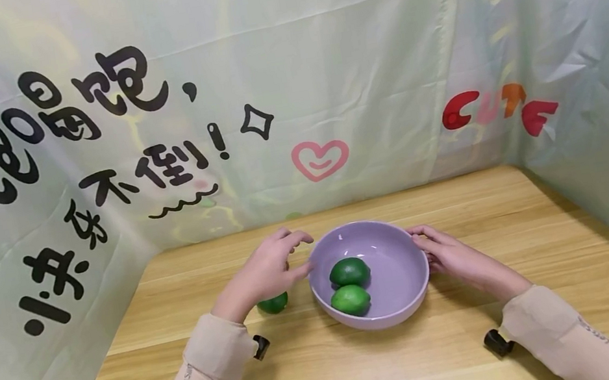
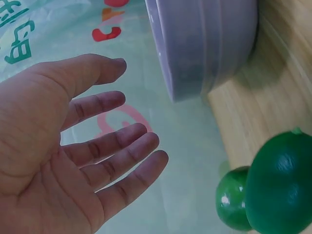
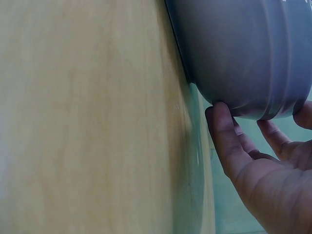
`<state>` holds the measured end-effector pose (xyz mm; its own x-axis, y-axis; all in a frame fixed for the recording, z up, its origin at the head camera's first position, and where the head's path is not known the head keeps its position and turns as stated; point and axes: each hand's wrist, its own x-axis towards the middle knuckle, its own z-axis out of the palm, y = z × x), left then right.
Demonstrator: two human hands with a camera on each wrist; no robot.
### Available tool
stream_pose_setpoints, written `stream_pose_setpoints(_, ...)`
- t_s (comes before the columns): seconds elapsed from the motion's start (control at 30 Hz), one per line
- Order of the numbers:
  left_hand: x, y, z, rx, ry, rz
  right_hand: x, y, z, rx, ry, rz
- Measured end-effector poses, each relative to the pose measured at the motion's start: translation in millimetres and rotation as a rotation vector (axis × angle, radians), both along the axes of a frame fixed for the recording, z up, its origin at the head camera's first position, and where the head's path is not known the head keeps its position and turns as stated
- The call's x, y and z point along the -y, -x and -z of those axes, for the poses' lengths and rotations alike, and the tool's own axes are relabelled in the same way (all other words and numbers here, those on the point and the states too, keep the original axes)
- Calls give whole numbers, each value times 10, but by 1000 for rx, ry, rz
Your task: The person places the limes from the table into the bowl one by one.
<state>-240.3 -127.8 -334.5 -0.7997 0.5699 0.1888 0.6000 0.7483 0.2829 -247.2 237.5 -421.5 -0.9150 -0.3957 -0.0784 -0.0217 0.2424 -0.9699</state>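
A lilac bowl (image 1: 396, 268) stands on the table with two green limes inside, a darker lime (image 1: 349, 272) behind a brighter lime (image 1: 350, 300). My left hand (image 1: 271, 266) hovers at the bowl's left side, its fingers spread loosely with nothing in them. Outside the bowl, a lime (image 1: 273, 304) lies partly hidden under that hand. The left wrist view shows a large lime (image 2: 280, 185) overlapping a smaller lime (image 2: 232, 199) on the table. At the bowl's right side, my right hand (image 1: 459, 260) touches the outer wall with its fingertips (image 3: 222, 114).
The wooden table (image 1: 188, 358) reaches back to a pale printed cloth (image 1: 370, 75) that rises behind it and on both sides. Black wrist-camera parts (image 1: 498, 343) stick out from the sleeves.
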Motion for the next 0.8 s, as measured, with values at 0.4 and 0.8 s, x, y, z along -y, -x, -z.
stream_pose_setpoints(0.4,228,-38,98,-18,17,-34,-33,-21,-7,0,-5,7)
stream_pose_setpoints(0.8,412,-54,295,20,77,-82,-23,-14,-14,-3,-3,-2)
